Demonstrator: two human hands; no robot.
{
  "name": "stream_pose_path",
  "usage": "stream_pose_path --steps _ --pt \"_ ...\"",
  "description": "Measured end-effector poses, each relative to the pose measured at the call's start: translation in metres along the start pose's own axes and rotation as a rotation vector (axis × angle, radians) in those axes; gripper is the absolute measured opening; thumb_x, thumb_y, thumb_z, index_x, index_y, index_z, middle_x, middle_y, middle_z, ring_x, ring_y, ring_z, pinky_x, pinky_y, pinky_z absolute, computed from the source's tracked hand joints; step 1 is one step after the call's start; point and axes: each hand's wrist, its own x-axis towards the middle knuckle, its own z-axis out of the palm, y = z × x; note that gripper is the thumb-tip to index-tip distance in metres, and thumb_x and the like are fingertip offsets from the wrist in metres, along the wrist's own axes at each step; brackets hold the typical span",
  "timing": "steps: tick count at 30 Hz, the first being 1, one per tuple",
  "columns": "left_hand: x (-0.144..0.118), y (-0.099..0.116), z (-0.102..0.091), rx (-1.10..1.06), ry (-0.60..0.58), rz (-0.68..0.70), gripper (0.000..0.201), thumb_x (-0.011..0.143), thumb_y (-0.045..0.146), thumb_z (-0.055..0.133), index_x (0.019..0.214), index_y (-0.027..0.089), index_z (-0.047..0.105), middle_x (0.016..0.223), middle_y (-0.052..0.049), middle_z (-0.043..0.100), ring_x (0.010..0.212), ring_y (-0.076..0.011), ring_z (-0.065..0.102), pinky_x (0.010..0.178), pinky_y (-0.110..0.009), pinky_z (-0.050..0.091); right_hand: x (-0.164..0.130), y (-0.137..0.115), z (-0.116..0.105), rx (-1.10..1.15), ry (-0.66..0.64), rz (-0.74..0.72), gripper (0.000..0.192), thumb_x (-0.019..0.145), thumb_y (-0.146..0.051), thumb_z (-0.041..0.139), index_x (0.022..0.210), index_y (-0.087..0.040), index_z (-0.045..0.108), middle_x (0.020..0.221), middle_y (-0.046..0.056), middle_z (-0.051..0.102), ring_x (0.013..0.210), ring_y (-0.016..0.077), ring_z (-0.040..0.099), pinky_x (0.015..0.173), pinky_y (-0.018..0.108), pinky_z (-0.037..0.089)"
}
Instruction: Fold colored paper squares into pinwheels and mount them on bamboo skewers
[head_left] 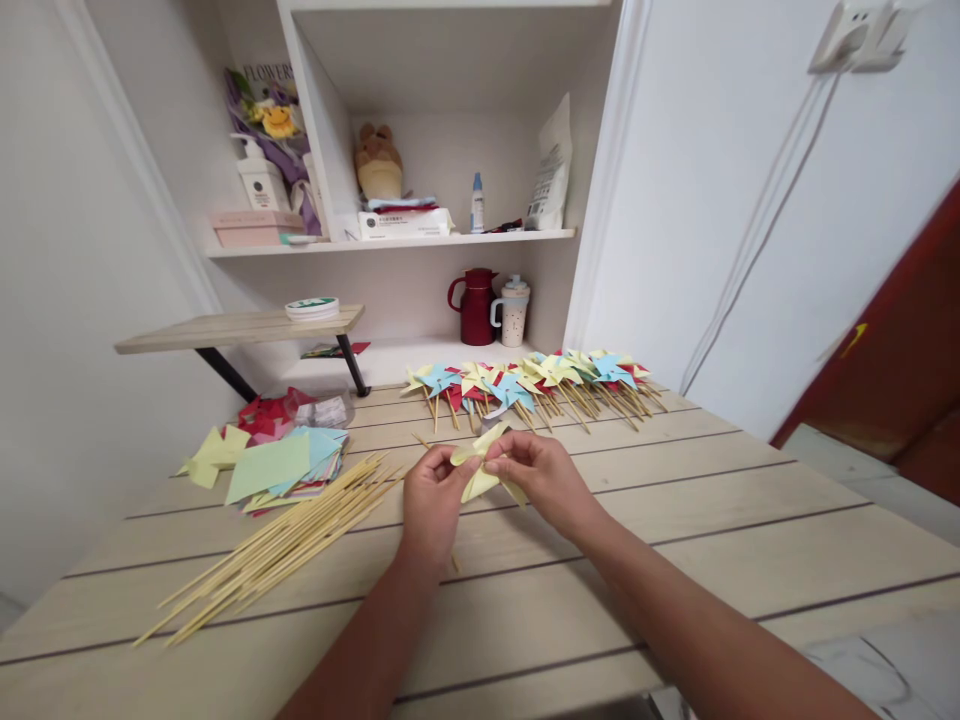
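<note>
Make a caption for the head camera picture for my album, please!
Left hand and right hand pinch folded yellow paper, with thin sticks and colorful pinwheels on the table.

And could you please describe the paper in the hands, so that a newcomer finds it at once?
Start at the dark-lined table, whose far side holds a group of pinwheels. Just nearer, the left hand and right hand hold a pale yellow paper. Only it is held; the group's yellow ones are beyond.
</note>
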Motion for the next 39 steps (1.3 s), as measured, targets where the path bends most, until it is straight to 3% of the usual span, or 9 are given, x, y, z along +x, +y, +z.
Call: stream_pose_path --steps 13,23,28,32,36,39 --pt "0.0001 -0.0023 0.0005 0.024 0.011 0.019 0.028 0.066 0.032 0.081 0.087 0.016 0.072 0.08 -0.004 0.074 0.073 -0.0171 0.066 0.073 -0.029 0.05 0.0011 0.0032 -0.0025 0.006 -0.047 0.002 0.012 0.074 -0.029 0.067 0.074 -0.018 0.063 0.066 -0.003 0.055 0.059 0.0105 0.044 0.057 0.024 0.032" --pt "0.0038 -0.0061 -0.0031 0.251 0.051 0.228 0.01 0.072 0.026 0.074 0.075 0.018 0.069 0.074 -0.001 0.064 0.07 -0.0138 0.056 0.066 -0.024 0.044 0.0014 0.0055 0.0008 0.058 0.006 -0.002 0.019 0.073 -0.034 0.071 0.075 -0.018 0.061 0.064 -0.003 0.055 0.057 0.0112 0.046 0.054 0.025 0.033" --pt "0.0025 -0.004 -0.003 0.311 0.05 0.323 0.006 0.074 0.025 0.072 0.075 0.019 0.071 0.077 -0.001 0.064 0.073 -0.0147 0.056 0.068 -0.025 0.044 -0.0008 0.0055 0.0041 0.075 0.083 -0.073 0.026 0.072 -0.032 0.073 0.079 -0.022 0.051 0.065 -0.004 0.058 0.055 0.0114 0.049 0.052 0.024 0.035" --pt "0.0013 -0.0019 -0.0016 0.324 0.049 0.38 0.004 0.075 0.025 0.072 0.075 0.02 0.072 0.078 -0.001 0.065 0.074 -0.0154 0.058 0.069 -0.025 0.045 -0.0047 0.0006 0.0046 0.019 0.12 -0.111 0.033 0.074 -0.027 0.071 0.1 -0.024 0.05 0.062 -0.007 0.058 0.054 0.0126 0.051 0.053 0.025 0.038" --pt "0.0 0.0005 -0.0014 0.344 0.049 0.444 0.002 0.074 0.021 0.071 0.073 0.021 0.073 0.079 -0.002 0.065 0.075 -0.0163 0.059 0.069 -0.027 0.046 -0.0065 -0.0023 0.0029 -0.1 0.117 -0.19 0.067 0.079 -0.023 0.068 0.14 -0.026 0.041 0.06 -0.009 0.052 0.054 0.0133 0.048 0.056 0.027 0.04" --pt "-0.0009 0.0024 -0.002 0.372 0.047 0.492 0.008 0.073 0.015 0.069 0.073 0.022 0.073 0.078 -0.002 0.065 0.074 -0.0168 0.06 0.067 -0.027 0.047 -0.0057 -0.0013 0.0022 -0.124 0.095 -0.2 0.063 0.081 -0.024 0.065 0.141 -0.026 0.047 0.061 -0.007 0.05 0.057 0.0133 0.047 0.058 0.027 0.04"
